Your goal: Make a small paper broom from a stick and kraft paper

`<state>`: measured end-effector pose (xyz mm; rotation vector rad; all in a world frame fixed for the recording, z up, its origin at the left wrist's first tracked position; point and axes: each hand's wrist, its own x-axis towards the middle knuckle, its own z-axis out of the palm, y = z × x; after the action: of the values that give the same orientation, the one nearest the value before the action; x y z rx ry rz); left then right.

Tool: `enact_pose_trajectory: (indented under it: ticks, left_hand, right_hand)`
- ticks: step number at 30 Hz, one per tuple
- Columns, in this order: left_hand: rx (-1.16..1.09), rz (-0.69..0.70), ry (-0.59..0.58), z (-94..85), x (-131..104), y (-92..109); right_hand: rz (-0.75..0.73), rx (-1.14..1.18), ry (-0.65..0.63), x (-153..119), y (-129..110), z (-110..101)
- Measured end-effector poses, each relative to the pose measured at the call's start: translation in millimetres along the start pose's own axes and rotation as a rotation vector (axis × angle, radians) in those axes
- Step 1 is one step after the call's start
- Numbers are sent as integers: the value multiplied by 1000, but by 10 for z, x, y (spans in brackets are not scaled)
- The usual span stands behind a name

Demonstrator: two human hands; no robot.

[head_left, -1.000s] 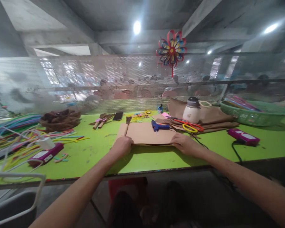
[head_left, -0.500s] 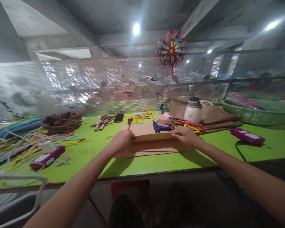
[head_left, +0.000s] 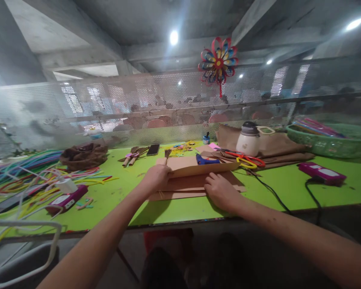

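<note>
A folded piece of brown paper [head_left: 195, 184] lies at the near side of the green table, its upper flap [head_left: 204, 170] raised. My left hand [head_left: 157, 178] is closed on the left end of that flap. Behind this hand pokes up a small brown brush-like bundle [head_left: 167, 153], and thin pale strands show below; whether the hand also holds these I cannot tell. Fingers bent and slightly apart, my right hand [head_left: 222, 192] rests on the lower layer of paper, with nothing visible in it. Just behind the flap lies a blue glue gun [head_left: 207, 159].
Scissors with red handles [head_left: 252, 158], a white bottle [head_left: 248, 140] and brown cloth [head_left: 276, 148] sit to the right. Farther right are a purple power box [head_left: 321, 173] with a cable and a green basket [head_left: 325, 146]. Coloured pipe cleaners [head_left: 33, 172] cover the left.
My right hand has let go of the flap's right end and moved down and left onto the lower paper. The left hand keeps its hold. The view has shifted slightly.
</note>
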<state>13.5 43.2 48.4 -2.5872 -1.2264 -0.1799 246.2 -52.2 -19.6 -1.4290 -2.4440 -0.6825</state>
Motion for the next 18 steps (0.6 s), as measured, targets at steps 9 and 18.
enact_pose_trajectory:
  ticks: [9,18]
  left_hand:
    - [-103,122,-67,-101,-30,6]
    - [108,-61,-26,16,-38,-2]
  right_hand:
    - [97,110,216,87,399,37]
    - [74,192,475,59,363,-31]
